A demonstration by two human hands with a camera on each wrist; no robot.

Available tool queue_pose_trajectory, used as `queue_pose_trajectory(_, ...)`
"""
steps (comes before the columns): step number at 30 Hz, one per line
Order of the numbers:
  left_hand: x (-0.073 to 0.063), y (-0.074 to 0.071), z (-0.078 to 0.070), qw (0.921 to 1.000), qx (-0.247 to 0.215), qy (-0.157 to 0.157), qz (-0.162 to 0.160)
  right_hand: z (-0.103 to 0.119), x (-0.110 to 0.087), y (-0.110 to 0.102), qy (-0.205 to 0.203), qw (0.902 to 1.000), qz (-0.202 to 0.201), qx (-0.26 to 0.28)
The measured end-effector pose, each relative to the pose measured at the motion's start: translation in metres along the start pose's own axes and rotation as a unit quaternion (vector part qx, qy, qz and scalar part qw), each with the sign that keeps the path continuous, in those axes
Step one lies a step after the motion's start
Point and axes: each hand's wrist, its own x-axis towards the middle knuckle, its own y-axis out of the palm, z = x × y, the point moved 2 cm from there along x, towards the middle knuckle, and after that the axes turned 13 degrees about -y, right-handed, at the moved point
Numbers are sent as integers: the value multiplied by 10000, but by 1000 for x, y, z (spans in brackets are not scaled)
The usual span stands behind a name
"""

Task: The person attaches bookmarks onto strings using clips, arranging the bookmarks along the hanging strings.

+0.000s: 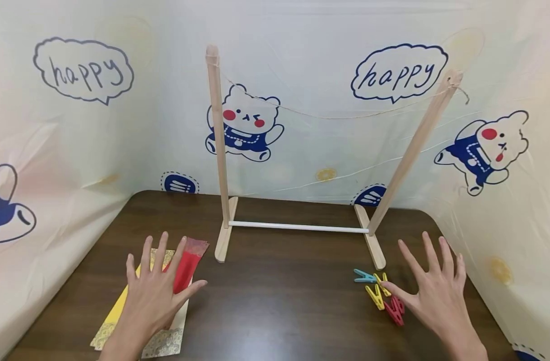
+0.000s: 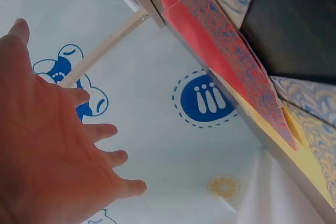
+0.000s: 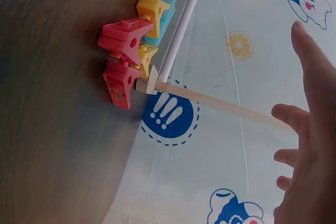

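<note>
Fingers spread, my left hand (image 1: pixel 155 291) hovers over several flat strips with patterned ends; a yellow strip (image 1: pixel 117 313), a red strip (image 1: pixel 187 271) and a pale strip (image 1: pixel 177 321) show around it. It holds nothing. My right hand (image 1: pixel 437 296), fingers also spread and holding nothing, is beside a small group of clothespins. In that group are a blue clothespin (image 1: pixel 364 276), a yellow clothespin (image 1: pixel 375 297) and red clothespins (image 1: pixel 395 311). The right wrist view shows the red clothespins (image 3: pixel 123 40) lying close against the yellow ones (image 3: pixel 151 11).
Toward the back of the brown table (image 1: pixel 275 311) stands a wooden frame with a left post (image 1: pixel 219 140), a right post (image 1: pixel 410 155) and a white rod (image 1: pixel 297 227) low between them. A sagging string (image 1: pixel 329 118) joins the post tops. A printed curtain (image 1: pixel 302 30) hangs behind.
</note>
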Motion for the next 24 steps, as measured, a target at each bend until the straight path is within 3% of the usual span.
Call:
queue_pose_trajectory(12,11,7,-8,9948,34,-163,1000,8,11,4,-89,9940,645,878)
queue_pose_trajectory(17,26,6,-9,9927,73,-67,1198,13,22,4,22,9838,1441,1064)
queue_pose_trajectory(24,46,8,-8,9905,212,-11,1356,17,51,7,67,9614,2456,1239)
